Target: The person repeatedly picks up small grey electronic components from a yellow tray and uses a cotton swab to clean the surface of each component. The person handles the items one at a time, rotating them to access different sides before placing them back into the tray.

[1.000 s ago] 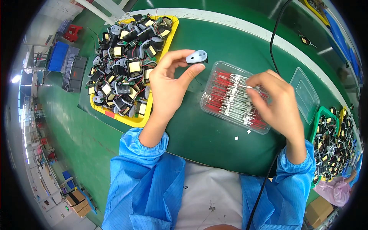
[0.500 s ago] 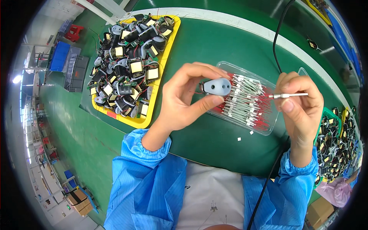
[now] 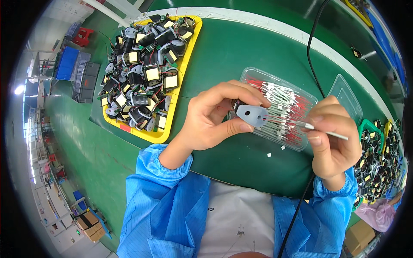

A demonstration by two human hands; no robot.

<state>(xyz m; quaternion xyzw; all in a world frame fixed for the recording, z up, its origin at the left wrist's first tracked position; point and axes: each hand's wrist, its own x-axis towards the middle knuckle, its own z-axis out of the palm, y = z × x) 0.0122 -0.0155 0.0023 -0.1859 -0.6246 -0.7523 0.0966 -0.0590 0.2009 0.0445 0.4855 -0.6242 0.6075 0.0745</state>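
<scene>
Head view, I log: one grey housing [image 3: 254, 115], pinched by fingers of left hand [image 3: 205, 117]; one white-collared rod [image 3: 310, 127], right of it, pinched by right hand [image 3: 334, 144], long axis left-to-right, right tip nearer.

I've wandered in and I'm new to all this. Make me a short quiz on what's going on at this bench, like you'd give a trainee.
1. What does the right hand hold?
A: a clear lid
B: a slim white piece
C: a grey crate

2. True or false: the yellow tray stands to the left of the clear box of wired pieces.

3. Fill in the colour: the part in the left hand has a ____ face with holes in it.

Key:
1. B
2. True
3. Grey
</scene>
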